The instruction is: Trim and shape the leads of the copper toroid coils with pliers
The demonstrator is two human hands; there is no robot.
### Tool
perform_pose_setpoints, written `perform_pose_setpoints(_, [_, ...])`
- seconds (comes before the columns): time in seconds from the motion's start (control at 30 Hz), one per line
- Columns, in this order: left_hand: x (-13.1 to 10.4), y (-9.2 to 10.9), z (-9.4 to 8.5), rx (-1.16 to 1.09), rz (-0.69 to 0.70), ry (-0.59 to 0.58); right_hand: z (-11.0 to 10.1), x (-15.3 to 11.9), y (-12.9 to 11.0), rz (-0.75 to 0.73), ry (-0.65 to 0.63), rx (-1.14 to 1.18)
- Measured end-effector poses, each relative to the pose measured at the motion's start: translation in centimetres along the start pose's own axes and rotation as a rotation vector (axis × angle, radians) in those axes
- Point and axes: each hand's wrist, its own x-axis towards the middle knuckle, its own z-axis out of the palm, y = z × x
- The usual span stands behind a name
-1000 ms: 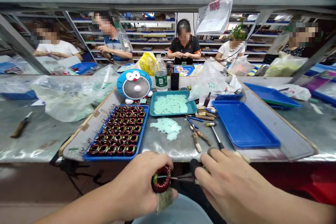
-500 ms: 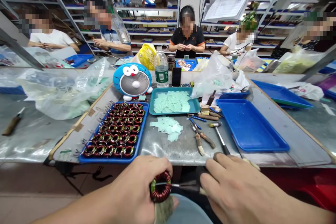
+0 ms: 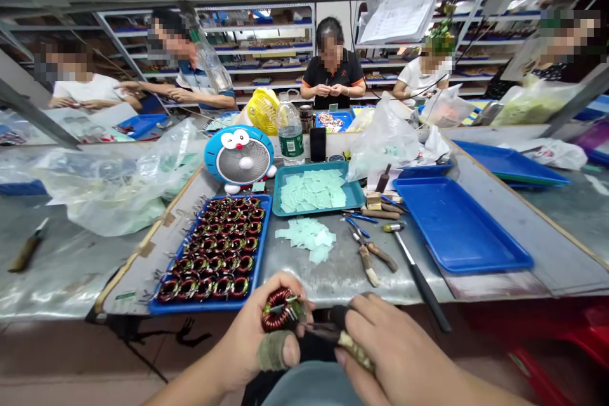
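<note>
At the lower middle, my left hand (image 3: 259,336) is closed round a copper-wound ring coil (image 3: 277,309), with a wrapped band on its thumb. My right hand (image 3: 385,346) grips a tool with a pale, wrapped handle (image 3: 356,350). The tool's blurred dark shaft points left at the coil; whether its tip touches the coil cannot be made out. Beyond my left hand stands a blue tray of similar coils (image 3: 216,247). Light green sheets (image 3: 309,238) lie loose on the metal bench (image 3: 295,279), with more sheets in a teal tray (image 3: 354,193).
Right of the sheets lie pliers (image 3: 368,257) and a hammer (image 3: 419,279), its handle over the bench edge. A blue tray (image 3: 464,228) stands at the right. A blue fan (image 3: 242,158) and bottle (image 3: 291,133) stand behind. Several people sit across the bench.
My left hand has turned the coil and moved it slightly up and left. My right hand has shifted a little left and down, away from the hammer's handle, and the tool now angles differently.
</note>
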Motion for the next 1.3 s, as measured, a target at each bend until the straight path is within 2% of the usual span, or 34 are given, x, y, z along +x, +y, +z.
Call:
perform_pose_setpoints(0.23, [0.0,-0.7,-0.8,-0.019,-0.006,0.031,-0.5,2.6,-0.1,0.021,-0.137,-0.038])
perform_pose_setpoints(0.43, [0.5,-0.7,-1.4,0.070,0.008,0.048,-0.8,3.3,-0.1,0.001,-0.122,-0.151])
perform_pose_setpoints(0.5, [0.4,-0.1,-1.4,0.211,0.007,0.042,-1.3,3.1,0.0,-0.018,-0.134,-0.222])
perform_pose_setpoints(0.63, [0.2,2.1,-0.8,0.720,0.030,-0.061,-3.5,2.4,0.2,-0.089,-0.238,-0.371])
perform_pose_setpoints(0.7, [0.3,3.0,-0.5,0.825,0.044,-0.066,-4.5,2.4,0.2,-0.094,-0.248,-0.423])
perform_pose_setpoints(0.87, [1.2,3.4,-0.4,0.831,0.016,-0.040,-5.0,3.3,0.3,-0.106,-0.167,-0.467])
perform_pose_setpoints(1.03, [1.3,2.9,-0.3,0.853,0.011,-0.033,-4.6,3.1,0.7,-0.120,-0.167,-0.493])
perform_pose_setpoints(1.3, [1.4,3.2,0.0,0.855,0.021,-0.051,-5.2,2.8,0.7,-0.109,-0.197,-0.503])
